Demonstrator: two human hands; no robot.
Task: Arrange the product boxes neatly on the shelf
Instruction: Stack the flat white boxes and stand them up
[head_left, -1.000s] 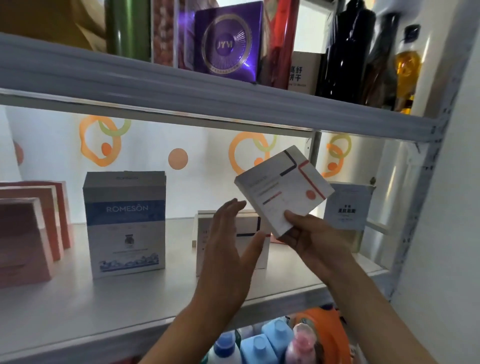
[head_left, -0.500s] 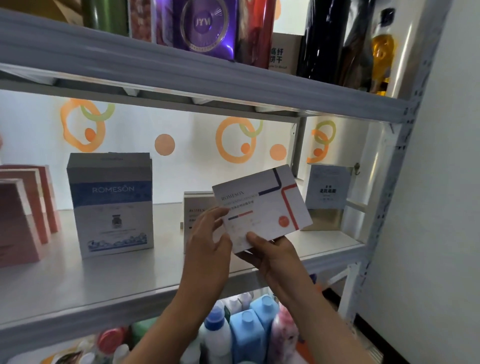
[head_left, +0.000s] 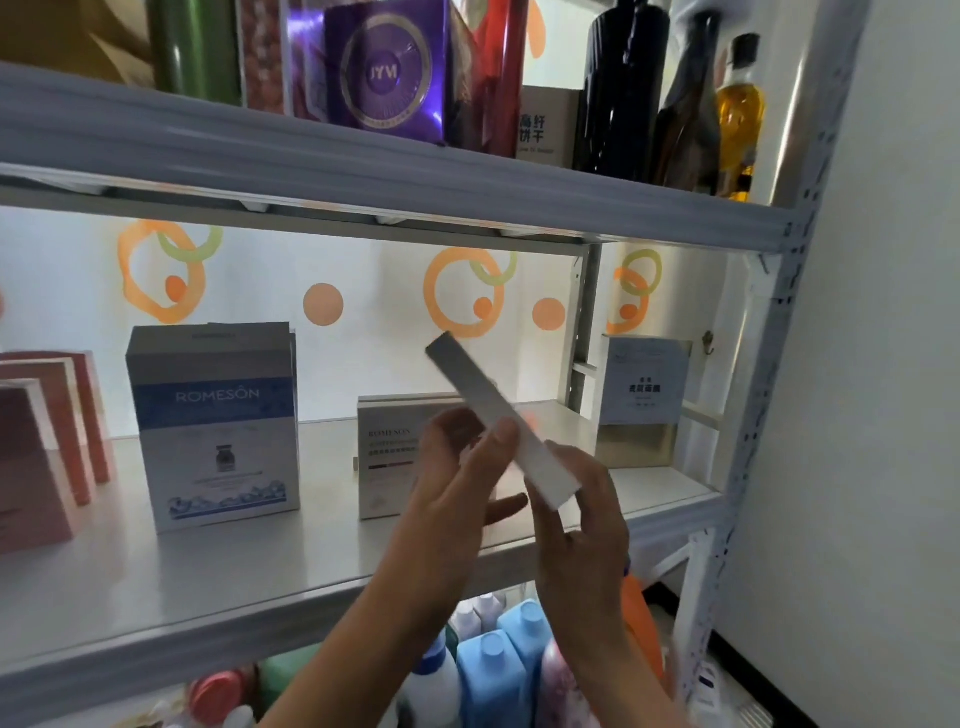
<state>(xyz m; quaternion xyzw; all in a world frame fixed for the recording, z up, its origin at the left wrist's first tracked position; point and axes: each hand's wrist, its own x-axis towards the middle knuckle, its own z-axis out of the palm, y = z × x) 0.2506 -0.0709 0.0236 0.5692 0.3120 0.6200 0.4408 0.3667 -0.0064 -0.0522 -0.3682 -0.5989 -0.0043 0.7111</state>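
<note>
Box in hand: the thin white box (head_left: 501, 426) was held in the air in front of the middle shelf (head_left: 156, 587), edge-on to the camera and tilted, its upper end toward the back wall, its lower end by the right palm.
Right grip: the right hand (head_left: 582, 525) was curled round the lower end of the box, fingers behind it and the heel of the hand under it.
Left grip: the left hand (head_left: 460, 480) had its thumb pressed against the near face about midway up; the fingers were behind the box and mostly hidden, so I cannot tell how far they wrapped.
Handling: it looked like light, stiff card, probably easy to dent at the corners and a little slick; I would hold it by the two flat faces near the middle, not the ends.
Where it may go: likely beside the grey box (head_left: 395, 457) standing just behind the hands.
Other boxes on the shelf: a blue and white box (head_left: 215, 426) stood upright to the left, pink boxes (head_left: 47, 441) in a row at the far left, a small pale box (head_left: 647, 382) at the right end.
What is inside: all were closed, so the contents could not be seen.
Below: plastic bottles (head_left: 493, 675) stood on the lower shelf.
</note>
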